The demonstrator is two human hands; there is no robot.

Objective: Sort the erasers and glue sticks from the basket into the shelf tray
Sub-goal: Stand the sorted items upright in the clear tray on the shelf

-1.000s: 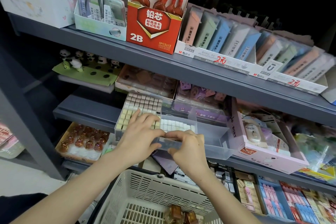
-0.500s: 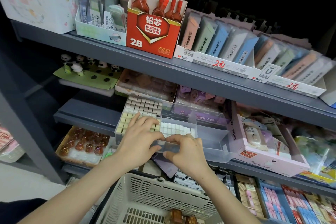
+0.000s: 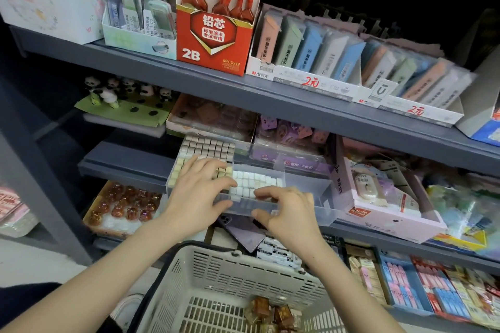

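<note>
- Your clear tray [image 3: 308,192] sits at frame centre.
- White and cream erasers [image 3: 257,184] pack its left part in rows.
- Your white slotted basket [image 3: 230,278], bottom centre, holds brown wrapped pieces [image 3: 266,311].

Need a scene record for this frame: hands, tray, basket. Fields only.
left hand: fingers spread flat on beige erasers, thumb at tray front
right hand: fingers curled over white erasers, grip unclear
clear tray: on middle shelf, erasers in its left part
basket: below the hands, holds brown wrapped items
</note>
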